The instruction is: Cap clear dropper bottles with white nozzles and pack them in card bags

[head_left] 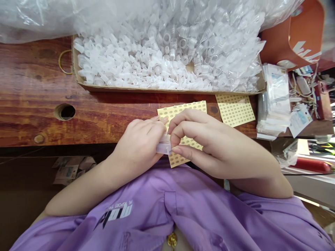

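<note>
My left hand (145, 137) is closed around a small clear plastic box (163, 149), whose near end sticks out below the fingers. At the box's right edge, the thumb and forefinger of my right hand (199, 139) are pinched together. Whatever lies between those fingertips is too small to make out. Under both hands is a yellow sheet of small oval stickers (180, 161), partly covered by them and jutting over the table's front edge. A second yellow sticker sheet (235, 109) lies to the right, beneath the carton's edge.
A shallow carton (157, 88) heaped with small clear and white plastic pieces (146, 62) spans the back of the wooden table (31, 90). Right of it stand an orange container (293, 35) and a stack of clear packets (274, 97). A round hole (65, 112) pierces the tabletop at left.
</note>
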A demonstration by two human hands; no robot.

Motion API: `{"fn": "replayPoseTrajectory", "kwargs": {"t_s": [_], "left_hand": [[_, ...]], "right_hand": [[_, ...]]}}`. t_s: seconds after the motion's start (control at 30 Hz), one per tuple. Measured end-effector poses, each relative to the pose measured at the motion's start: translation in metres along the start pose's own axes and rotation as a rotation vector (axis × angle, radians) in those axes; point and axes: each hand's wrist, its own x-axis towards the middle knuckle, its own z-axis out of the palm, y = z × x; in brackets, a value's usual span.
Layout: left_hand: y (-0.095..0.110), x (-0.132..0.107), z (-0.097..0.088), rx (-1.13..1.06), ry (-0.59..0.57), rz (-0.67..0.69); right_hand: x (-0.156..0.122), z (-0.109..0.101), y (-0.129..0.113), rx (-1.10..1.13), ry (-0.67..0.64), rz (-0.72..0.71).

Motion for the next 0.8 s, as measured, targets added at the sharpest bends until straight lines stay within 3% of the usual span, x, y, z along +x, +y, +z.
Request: {"fn": "replayPoseTrajectory", "kwargs": {"t_s": [0.6,0.8], "left_hand": [[-0.001,-0.002,0.003,-0.013,-0.012,-0.014],[-0.002,-0.001,0.002,-0.007,-0.055,-0.015]], "right_hand": [[0.007,-0.011,-0.004,-0.347,-0.11,-0.211],[0.011,-0.011,0.001,-0.129,-0.113,-0.056]]}}
